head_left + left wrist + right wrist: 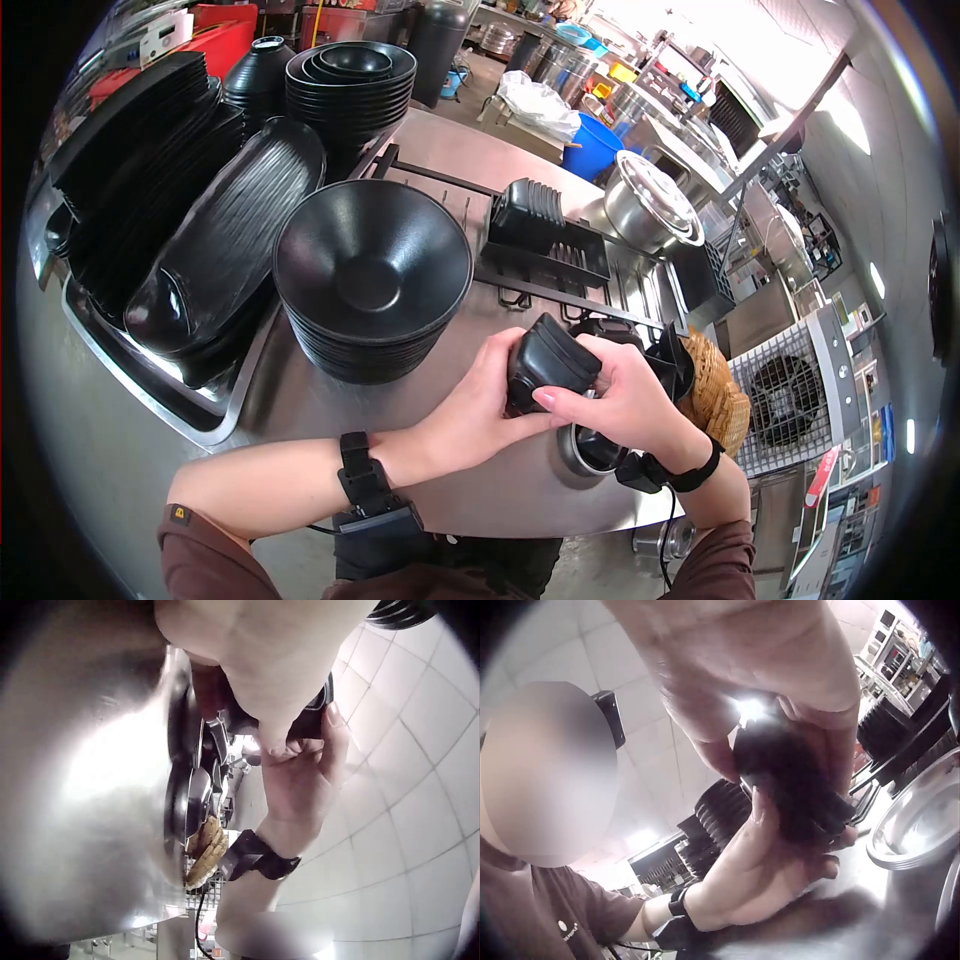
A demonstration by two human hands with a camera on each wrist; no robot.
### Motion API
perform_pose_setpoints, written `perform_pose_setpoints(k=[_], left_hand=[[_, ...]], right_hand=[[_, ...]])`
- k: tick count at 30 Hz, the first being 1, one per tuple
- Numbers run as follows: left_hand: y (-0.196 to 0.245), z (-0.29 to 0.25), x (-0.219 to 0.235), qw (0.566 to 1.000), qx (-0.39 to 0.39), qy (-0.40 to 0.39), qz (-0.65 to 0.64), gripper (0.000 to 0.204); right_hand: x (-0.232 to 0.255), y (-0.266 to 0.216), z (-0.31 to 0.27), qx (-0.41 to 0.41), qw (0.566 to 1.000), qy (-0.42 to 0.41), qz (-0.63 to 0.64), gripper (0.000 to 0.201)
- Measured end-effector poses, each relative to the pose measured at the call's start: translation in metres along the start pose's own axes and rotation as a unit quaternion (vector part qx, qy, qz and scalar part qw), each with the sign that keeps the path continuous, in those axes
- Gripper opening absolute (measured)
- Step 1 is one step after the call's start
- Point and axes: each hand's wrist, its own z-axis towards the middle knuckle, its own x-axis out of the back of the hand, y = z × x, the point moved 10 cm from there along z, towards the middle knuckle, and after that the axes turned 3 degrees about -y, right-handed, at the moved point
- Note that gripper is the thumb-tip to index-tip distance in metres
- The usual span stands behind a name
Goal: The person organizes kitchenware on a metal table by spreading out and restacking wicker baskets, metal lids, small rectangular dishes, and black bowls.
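Your left hand (pixel 470 412) and right hand (pixel 636 402) both clasp black dishes (pixel 550 368); stacked bowls (pixel 375 285) stand at their ten o'clock.

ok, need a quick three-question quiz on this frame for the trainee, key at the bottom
1. Multiple choice: what are the left hand and right hand holding?
a) a blue bucket
b) small black dishes
c) a lidded steel pot

2. True or false: the wide conical black bowls stand in a stack with their rims up.

3. Short answer: what is stacked on the shallow metal tray on the person's left?

Key:
1. b
2. True
3. Oblong black plates
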Motion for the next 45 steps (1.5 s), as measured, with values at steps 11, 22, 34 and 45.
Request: perform_pose_setpoints(k=[11, 22, 34, 45], left_hand=[[-0.007, 0.001, 0.01, 0.997, 0.049, 0.045, 0.042, 0.089], [-0.007, -0.001, 0.013, 0.994, 0.068, 0.041, 0.079, 0.071], [-0.006, 0.002, 0.009, 0.992, 0.08, 0.009, 0.102, 0.052], [-0.012, 0.001, 0.005, 0.995, 0.084, 0.006, 0.045, 0.037]], right_hand=[[0.15, 0.015, 0.07, 0.097, 0.934, 0.238, 0.25, 0.026], [0.129, 0.067, 0.138, -0.007, 0.964, 0.148, 0.22, 0.041], [0.1, 0.039, -0.08, 0.091, 0.967, 0.221, -0.091, 0.022], [0.095, 0.111, -0.162, -0.047, 0.956, 0.262, -0.126, 0.05]])
